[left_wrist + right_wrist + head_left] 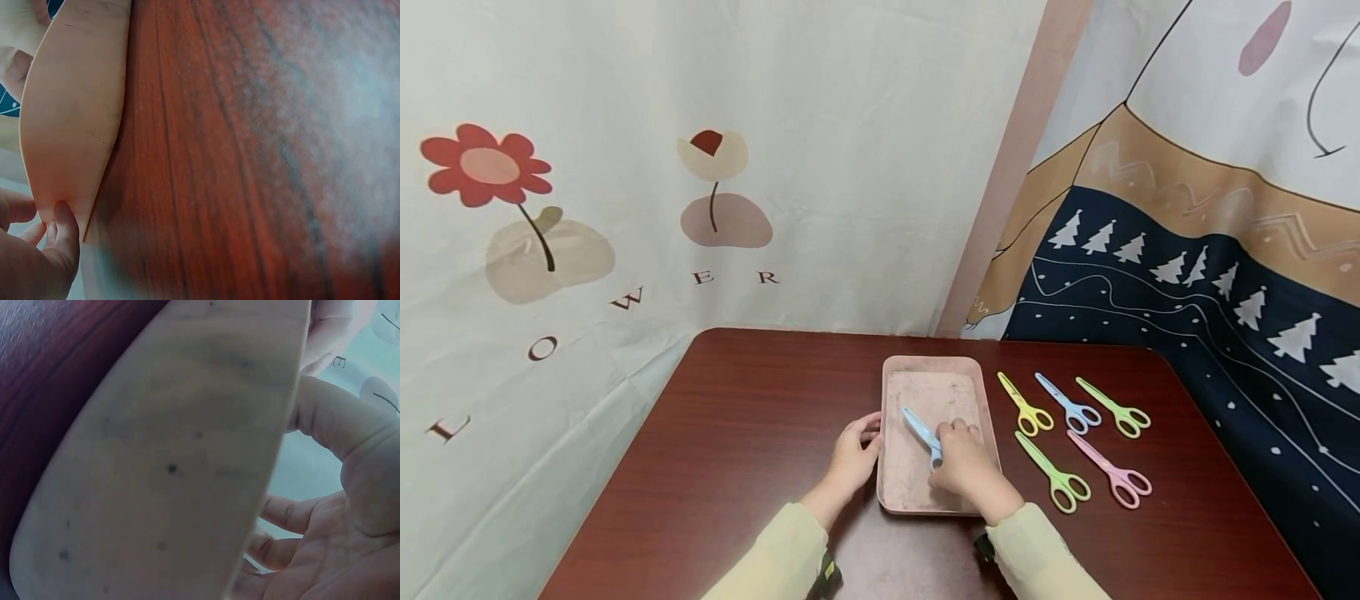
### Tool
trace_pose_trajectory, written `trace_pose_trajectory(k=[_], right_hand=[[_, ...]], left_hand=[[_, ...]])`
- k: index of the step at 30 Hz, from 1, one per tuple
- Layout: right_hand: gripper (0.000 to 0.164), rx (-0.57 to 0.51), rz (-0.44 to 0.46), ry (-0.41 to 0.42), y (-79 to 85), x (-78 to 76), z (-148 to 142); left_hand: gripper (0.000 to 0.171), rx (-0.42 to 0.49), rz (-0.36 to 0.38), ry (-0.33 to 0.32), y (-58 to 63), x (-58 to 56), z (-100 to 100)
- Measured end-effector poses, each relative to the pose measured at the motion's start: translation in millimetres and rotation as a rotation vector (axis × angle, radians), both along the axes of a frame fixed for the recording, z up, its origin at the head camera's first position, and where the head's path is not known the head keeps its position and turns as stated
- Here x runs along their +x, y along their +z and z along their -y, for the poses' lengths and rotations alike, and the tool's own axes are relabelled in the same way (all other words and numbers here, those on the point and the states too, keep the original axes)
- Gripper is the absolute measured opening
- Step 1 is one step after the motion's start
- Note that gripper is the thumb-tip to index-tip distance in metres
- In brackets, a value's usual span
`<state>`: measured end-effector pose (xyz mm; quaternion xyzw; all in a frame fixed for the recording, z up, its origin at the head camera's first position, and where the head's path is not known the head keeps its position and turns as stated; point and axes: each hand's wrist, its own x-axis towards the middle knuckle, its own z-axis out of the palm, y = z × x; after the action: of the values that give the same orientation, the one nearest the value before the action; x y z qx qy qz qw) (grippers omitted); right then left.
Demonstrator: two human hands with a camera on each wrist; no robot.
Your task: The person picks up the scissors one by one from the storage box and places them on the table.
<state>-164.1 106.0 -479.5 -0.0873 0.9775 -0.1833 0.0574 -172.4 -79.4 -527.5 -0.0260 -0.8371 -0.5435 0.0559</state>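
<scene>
A pair of blue scissors [920, 427] lies at a slant in the shallow pink tray [895, 496], its blades toward the far left. Over its handle end is my right hand [966, 467], fingers bent around the handles, which are mostly hidden. The right wrist view has the tray wall [156, 487] blocking the fingertips of that hand [356, 506]. My left hand [852, 454] holds the tray's left edge; in the left wrist view its thumb and fingers [37, 250] pinch the wall near the rim.
Right of the tray lie yellow scissors [1017, 398], another blue pair [1060, 396], two green pairs [1105, 398] [1037, 457] and pink scissors [1096, 455]. They rest on a dark red wooden table [760, 408]. Printed curtains [850, 167] hang behind its far edge.
</scene>
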Motion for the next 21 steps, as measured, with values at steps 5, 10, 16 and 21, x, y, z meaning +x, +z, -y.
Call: trace_pose_trajectory(k=[5,10,16,21], right_hand=[[0.047,-0.006,-0.023,-0.006,1.5,-2.7,-4.2],[0.048,-0.024,-0.018,-0.015,3.5,-5.0,-8.1],[0.048,-0.031,-0.015,-0.033,8.5,-6.7,-14.6],[0.046,-0.027,-0.011,-0.06,11.2,-8.9,-21.4]], left_hand=[[0.037,-0.004,-0.015,-0.004,-1.7,0.1,0.0],[0.037,0.007,-0.01,-0.002,-2.1,0.0,-0.2],[0.037,0.017,-0.006,-0.004,-0.8,0.5,-0.2],[0.037,0.015,-0.003,-0.005,-1.0,0.0,0.4]])
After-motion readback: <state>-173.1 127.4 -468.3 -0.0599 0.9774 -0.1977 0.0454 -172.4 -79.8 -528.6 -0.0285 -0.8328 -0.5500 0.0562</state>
